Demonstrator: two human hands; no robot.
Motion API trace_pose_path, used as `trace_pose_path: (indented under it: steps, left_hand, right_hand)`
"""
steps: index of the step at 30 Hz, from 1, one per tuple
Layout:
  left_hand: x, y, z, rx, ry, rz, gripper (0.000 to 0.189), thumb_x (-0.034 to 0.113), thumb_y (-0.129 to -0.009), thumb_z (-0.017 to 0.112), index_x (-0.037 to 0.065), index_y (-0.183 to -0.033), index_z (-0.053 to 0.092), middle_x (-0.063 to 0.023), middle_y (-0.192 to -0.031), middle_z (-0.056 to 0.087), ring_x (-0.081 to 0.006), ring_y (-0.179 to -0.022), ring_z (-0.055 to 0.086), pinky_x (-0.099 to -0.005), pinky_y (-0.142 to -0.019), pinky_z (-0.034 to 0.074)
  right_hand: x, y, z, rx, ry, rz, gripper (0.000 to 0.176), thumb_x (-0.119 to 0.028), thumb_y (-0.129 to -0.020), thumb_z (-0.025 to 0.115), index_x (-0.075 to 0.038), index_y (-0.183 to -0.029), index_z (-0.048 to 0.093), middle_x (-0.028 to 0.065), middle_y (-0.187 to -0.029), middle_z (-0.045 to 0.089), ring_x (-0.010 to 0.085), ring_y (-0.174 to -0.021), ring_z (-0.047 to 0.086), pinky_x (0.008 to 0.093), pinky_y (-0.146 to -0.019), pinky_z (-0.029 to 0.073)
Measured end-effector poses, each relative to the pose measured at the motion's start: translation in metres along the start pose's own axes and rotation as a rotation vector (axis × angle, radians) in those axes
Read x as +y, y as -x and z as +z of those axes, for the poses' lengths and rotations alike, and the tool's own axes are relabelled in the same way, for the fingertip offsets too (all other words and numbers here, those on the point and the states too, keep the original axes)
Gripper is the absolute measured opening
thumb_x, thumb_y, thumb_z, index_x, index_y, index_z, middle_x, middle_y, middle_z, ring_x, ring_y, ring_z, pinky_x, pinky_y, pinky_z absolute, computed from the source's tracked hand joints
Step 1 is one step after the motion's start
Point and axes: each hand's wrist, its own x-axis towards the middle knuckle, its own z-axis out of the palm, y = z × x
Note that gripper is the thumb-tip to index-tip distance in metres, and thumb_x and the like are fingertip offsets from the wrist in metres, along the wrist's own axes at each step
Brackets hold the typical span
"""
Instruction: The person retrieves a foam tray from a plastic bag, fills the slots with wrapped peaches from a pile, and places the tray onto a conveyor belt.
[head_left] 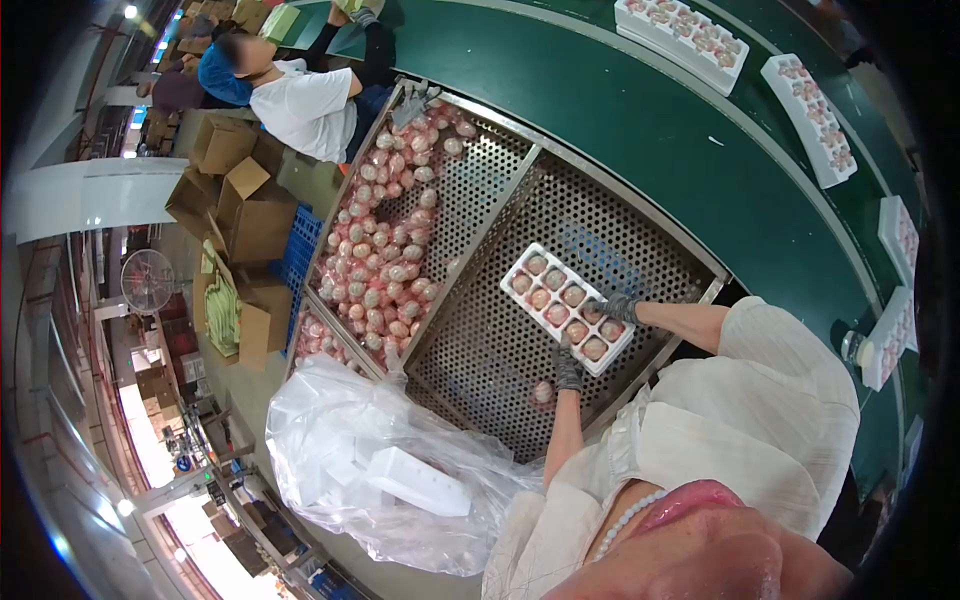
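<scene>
A white foam tray [527, 309] with rows of wrapped round pieces lies tilted over the perforated metal bin. My left hand [567, 368], in a grey glove, grips its near long edge. On the tray's other side my right hand [618, 308], gloved too, has its fingers bent over a round piece in a cup; what they hold is partly hidden. One loose wrapped piece [543, 392] rests on the bin floor beside my left wrist. Many pink-wrapped round pieces [375, 262] fill much of the neighbouring compartment.
A metal divider [475, 245] splits the bin. Filled white trays [812, 120] stand along the green conveyor [560, 75]. Clear plastic [340, 440] covers white foam trays [420, 480] beside the bin. A co-worker [305, 108] stands beyond it, near cardboard boxes [255, 215].
</scene>
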Motion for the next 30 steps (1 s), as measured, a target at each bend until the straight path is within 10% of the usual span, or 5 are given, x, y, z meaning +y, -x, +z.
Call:
trace_pose_path:
  steps: [13, 18, 19, 25, 30]
  left_hand:
    - [0.12, 0.092, 0.214, -0.349, -0.391, 0.559, 0.04, 0.028, -0.069, 0.059, -0.003, -0.093, 0.05, -0.0076, -0.082, 0.054, -0.0135, -0.072, 0.051, -0.0267, -0.066, 0.044]
    - [0.121, 0.008, 0.281, -0.281, -0.938, 0.975, 0.029, 0.025, -0.072, 0.056, 0.0, -0.087, 0.052, -0.0071, -0.08, 0.056, -0.0153, -0.074, 0.051, -0.0304, -0.064, 0.042]
    - [0.08, -0.051, 0.285, -0.339, -0.434, 0.998, 0.025, 0.023, -0.07, 0.056, 0.002, -0.081, 0.055, -0.0088, -0.075, 0.057, -0.0176, -0.072, 0.052, -0.032, -0.062, 0.041]
    - [0.041, -0.039, 0.238, 0.209, -0.675, 0.768, 0.032, 0.031, -0.074, 0.049, 0.002, -0.086, 0.053, -0.0149, -0.096, 0.05, -0.027, -0.086, 0.048, -0.0368, -0.075, 0.038]
    - [0.042, 0.019, 0.131, 0.092, -0.814, 0.4, 0.027, 0.023, -0.079, 0.042, 0.004, -0.098, 0.045, -0.0089, -0.092, 0.047, -0.0209, -0.087, 0.046, -0.0317, -0.075, 0.037]
  right_hand:
    - [-0.022, 0.106, -0.116, 0.311, -1.078, -0.455, 0.042, -0.029, -0.074, 0.055, -0.006, -0.107, 0.043, 0.0047, -0.096, 0.05, 0.0155, -0.086, 0.049, 0.0283, -0.075, 0.043]
    - [0.024, 0.031, -0.23, 0.518, -1.424, -0.526, 0.028, -0.031, -0.075, 0.049, -0.007, -0.091, 0.051, 0.0086, -0.08, 0.053, 0.0194, -0.067, 0.054, 0.0321, -0.06, 0.048]
    - [0.055, 0.004, -0.261, 0.441, -1.301, -0.524, 0.034, -0.033, -0.078, 0.045, -0.007, -0.1, 0.049, 0.0104, -0.091, 0.053, 0.0218, -0.078, 0.053, 0.0347, -0.07, 0.046]
    - [-0.014, 0.009, -0.292, 0.232, -1.39, -0.611, 0.044, -0.038, -0.08, 0.037, -0.008, -0.113, 0.04, 0.0099, -0.115, 0.041, 0.0251, -0.1, 0.044, 0.0355, -0.085, 0.039]
    - [-0.11, 0.02, -0.298, 0.451, -1.192, -0.453, 0.052, -0.046, -0.081, 0.023, -0.013, -0.122, 0.028, 0.0104, -0.119, 0.037, 0.0291, -0.111, 0.034, 0.0467, -0.09, 0.031]
